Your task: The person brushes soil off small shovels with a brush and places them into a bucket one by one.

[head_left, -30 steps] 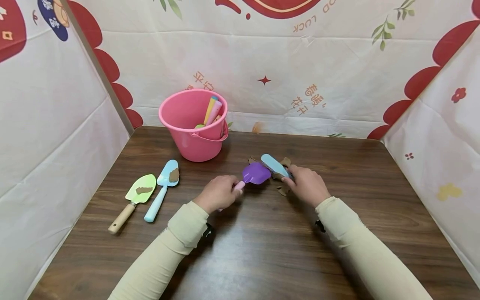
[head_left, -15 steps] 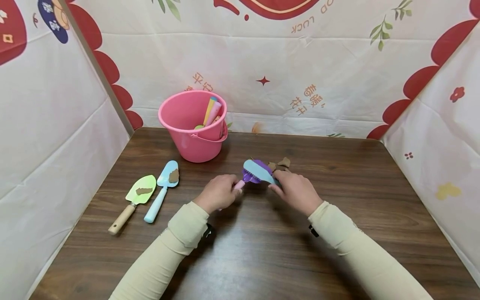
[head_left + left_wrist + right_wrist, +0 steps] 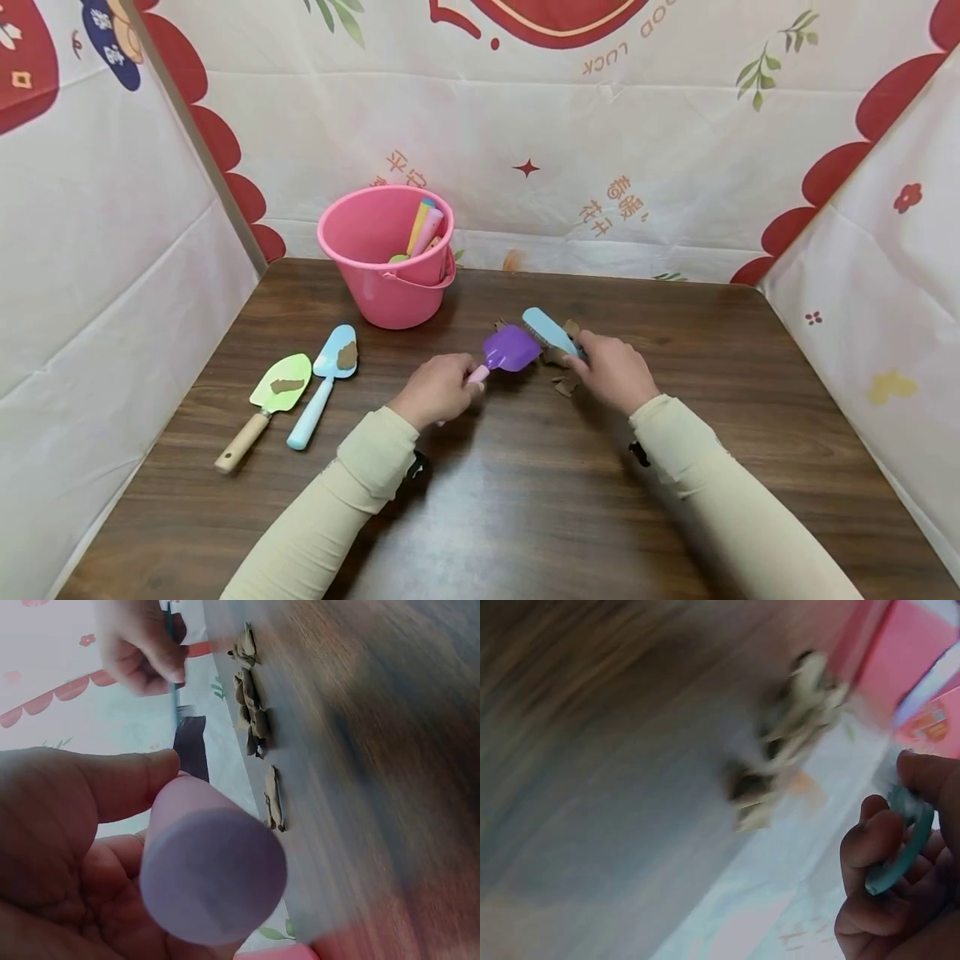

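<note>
My left hand [image 3: 438, 390] grips the pink handle of a small purple shovel [image 3: 512, 347], its blade held above the table. In the left wrist view the thick handle end [image 3: 214, 874] faces the camera. My right hand [image 3: 617, 371] holds a light blue brush [image 3: 550, 331], whose bristles point down-left beside the blade's right edge. Several dry brown leaves [image 3: 564, 386] lie on the table under and around the brush, partly hidden by it. The right wrist view shows blurred leaves [image 3: 806, 712] and fingers curled round the brush's teal handle [image 3: 907, 859].
A pink bucket [image 3: 386, 287] holding several tools stands at the back left. On the left lie a green trowel [image 3: 281, 383] and a blue trowel [image 3: 335, 354], each with a brown leaf piece on it. Printed cloth [image 3: 495, 125] encloses the brown table [image 3: 510, 517].
The brush swept left over the purple blade half a second ago and is now back at its right, among the leaves. My left hand has stayed nearly in place.
</note>
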`<state>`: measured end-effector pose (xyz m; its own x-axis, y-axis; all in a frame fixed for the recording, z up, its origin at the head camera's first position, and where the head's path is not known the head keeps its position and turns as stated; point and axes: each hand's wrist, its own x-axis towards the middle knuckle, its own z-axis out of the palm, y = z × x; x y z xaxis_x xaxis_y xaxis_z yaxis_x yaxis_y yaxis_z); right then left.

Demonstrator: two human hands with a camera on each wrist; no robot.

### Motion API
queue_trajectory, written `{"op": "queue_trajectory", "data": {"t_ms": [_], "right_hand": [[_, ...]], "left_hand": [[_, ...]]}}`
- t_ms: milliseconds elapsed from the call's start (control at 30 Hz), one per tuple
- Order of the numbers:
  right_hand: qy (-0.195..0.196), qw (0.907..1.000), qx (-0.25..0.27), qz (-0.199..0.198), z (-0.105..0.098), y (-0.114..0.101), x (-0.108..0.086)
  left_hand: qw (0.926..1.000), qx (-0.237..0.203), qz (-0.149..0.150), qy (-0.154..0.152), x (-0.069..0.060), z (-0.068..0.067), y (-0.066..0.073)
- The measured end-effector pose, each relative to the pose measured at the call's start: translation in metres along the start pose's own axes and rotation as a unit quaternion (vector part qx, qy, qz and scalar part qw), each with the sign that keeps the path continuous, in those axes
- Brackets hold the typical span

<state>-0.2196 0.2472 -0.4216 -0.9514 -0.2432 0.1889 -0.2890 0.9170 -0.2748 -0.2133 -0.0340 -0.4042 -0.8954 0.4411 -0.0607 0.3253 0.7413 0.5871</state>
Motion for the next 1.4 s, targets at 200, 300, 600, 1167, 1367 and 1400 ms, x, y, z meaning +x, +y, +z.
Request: {"op": "queue_trajectory", "data": {"t_ms": [200,300,600,1167,1367,1400], "right_hand": [[0.002,0.9958,0.021,-0.089,-0.003,-0.030,-0.007],[0.002,0.9955,0.018,-0.093,0.000,-0.033,-0.007],[-0.008,0.9996,0.018,-0.022,0.010,0.001,-0.001],[0.021,0.9990,0.026,0.029,-0.026,0.037,-0.036],[0.045,0.9982,0.029,0.028,-0.043,0.034,-0.050],[0.045,0.9981,0.031,0.029,-0.044,0.034,-0.052]], "left_hand": [[0.9998,0.016,0.004,0.011,-0.002,0.000,0.001],[0.9998,0.018,0.003,0.011,-0.001,-0.001,0.002],[0.9998,0.018,0.004,0.012,-0.002,0.000,0.001],[0.9905,0.114,0.066,0.040,-0.050,-0.194,0.027],[0.9747,0.199,-0.002,0.101,-0.020,-0.253,0.017],[0.9759,0.195,-0.016,0.096,-0.012,-0.256,0.012]]}}
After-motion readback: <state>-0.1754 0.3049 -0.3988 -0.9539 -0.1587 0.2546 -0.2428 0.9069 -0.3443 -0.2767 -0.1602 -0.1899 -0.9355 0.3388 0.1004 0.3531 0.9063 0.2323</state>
